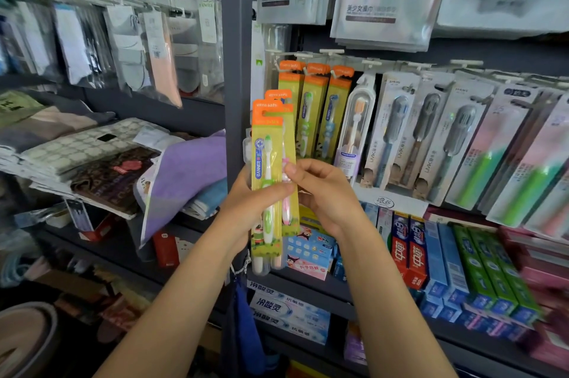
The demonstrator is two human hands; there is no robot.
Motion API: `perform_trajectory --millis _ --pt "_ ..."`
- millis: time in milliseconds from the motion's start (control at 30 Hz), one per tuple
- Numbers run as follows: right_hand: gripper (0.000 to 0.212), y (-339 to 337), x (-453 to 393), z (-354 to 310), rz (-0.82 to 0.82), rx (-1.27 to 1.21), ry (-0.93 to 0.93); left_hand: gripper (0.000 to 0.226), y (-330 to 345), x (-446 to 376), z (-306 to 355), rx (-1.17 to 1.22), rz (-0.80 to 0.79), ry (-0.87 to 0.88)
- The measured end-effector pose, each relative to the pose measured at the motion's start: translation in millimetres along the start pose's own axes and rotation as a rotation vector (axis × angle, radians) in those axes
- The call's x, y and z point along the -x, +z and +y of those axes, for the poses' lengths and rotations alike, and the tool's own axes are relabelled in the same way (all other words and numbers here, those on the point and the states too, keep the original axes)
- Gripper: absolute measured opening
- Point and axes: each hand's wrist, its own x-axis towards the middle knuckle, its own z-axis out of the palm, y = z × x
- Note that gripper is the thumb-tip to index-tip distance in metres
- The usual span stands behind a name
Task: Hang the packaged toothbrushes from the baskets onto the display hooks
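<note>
The left hand [246,196] grips two yellow toothbrush packs [271,180] upright before the shelf post, fingers wrapped round them; the right hand [320,190] pinches the rear pack (the pink one). Separating them carelessly could drop one, or miss the display hook [284,54] above.

Held toothbrush packs [271,168] left of hanging packs [314,110].

Evenly lit; edges blurred (wide-angle).

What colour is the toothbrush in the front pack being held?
Green and white, inside a yellow toothbrush pack with orange top; head view.
</note>
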Motion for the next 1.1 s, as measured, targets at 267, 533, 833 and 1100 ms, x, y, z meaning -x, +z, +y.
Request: perform_trajectory --millis 267,533,833,1100 --pt "0.010 -6.1 0.3 2.3 0.004 0.021 0.025 0.049 -0.9 0.8 0.1 -0.013 0.016 0.007" --pt "0.015 -7.2 -11.3 4.0 0.146 0.074 -0.067 0.039 -1.2 8.5 -2.0 0.057 0.183 0.050" --pt "0.020 21.0 -68.7 -8.4 0.187 0.414 -0.156 0.037 -10.8 1.4 23.1 -0.014 0.371 0.223" --pt "0.024 19.9 -99.8 -7.8 0.399 0.302 -0.156 0.039 -14.0 -3.6 24.6 -0.033 0.385 0.219"
